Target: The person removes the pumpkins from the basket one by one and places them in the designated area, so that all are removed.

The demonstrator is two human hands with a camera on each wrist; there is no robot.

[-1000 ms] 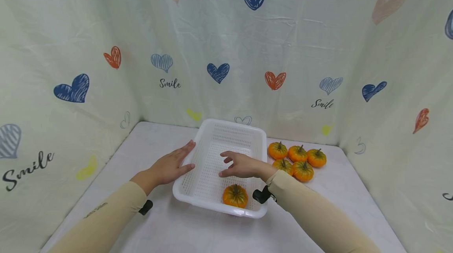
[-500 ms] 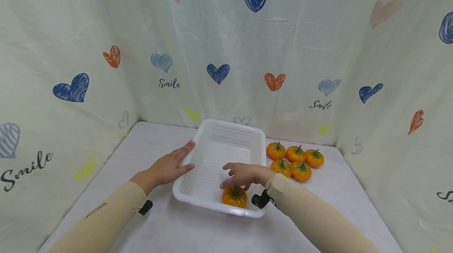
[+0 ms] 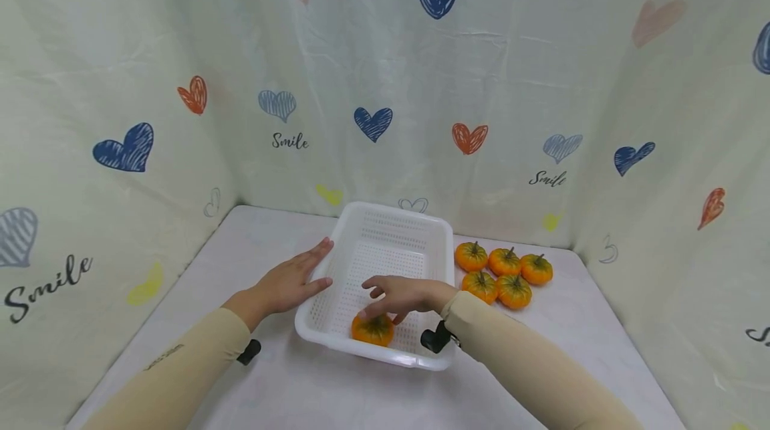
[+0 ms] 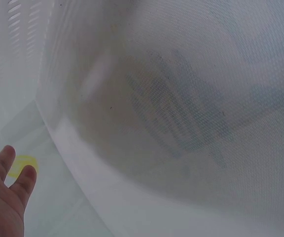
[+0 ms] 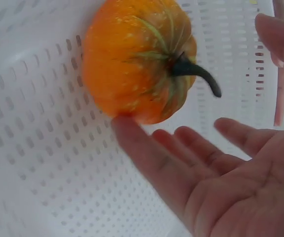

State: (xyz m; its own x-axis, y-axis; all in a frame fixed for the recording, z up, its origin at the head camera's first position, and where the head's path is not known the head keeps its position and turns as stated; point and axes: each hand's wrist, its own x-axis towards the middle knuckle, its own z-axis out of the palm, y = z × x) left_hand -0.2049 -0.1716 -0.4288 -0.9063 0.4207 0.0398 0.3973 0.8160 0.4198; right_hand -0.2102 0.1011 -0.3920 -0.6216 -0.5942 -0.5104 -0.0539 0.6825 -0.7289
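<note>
A white perforated plastic basket (image 3: 391, 263) lies on the table at an angle, with one orange pumpkin (image 3: 373, 331) inside near its front rim. My right hand (image 3: 400, 297) reaches over the basket's right wall, fingers loosely spread. In the right wrist view one straight finger touches the side of the pumpkin (image 5: 142, 64), whose dark stem points right; the thumb stays apart from it. Against the basket's left rim rests my left hand (image 3: 290, 283), fingers extended. The left wrist view shows part of that hand (image 4: 6, 197) beside the basket wall (image 4: 18, 59).
Several more orange pumpkins (image 3: 504, 261) stand grouped on the table, right of the basket. A white tablecloth covers the table (image 3: 337, 390). Curtains (image 3: 385, 69) printed with hearts enclose the back and both sides.
My right hand has moved down to the pumpkin in the basket. The pumpkin has slid left along the front of the basket. My left hand stays at the left rim.
</note>
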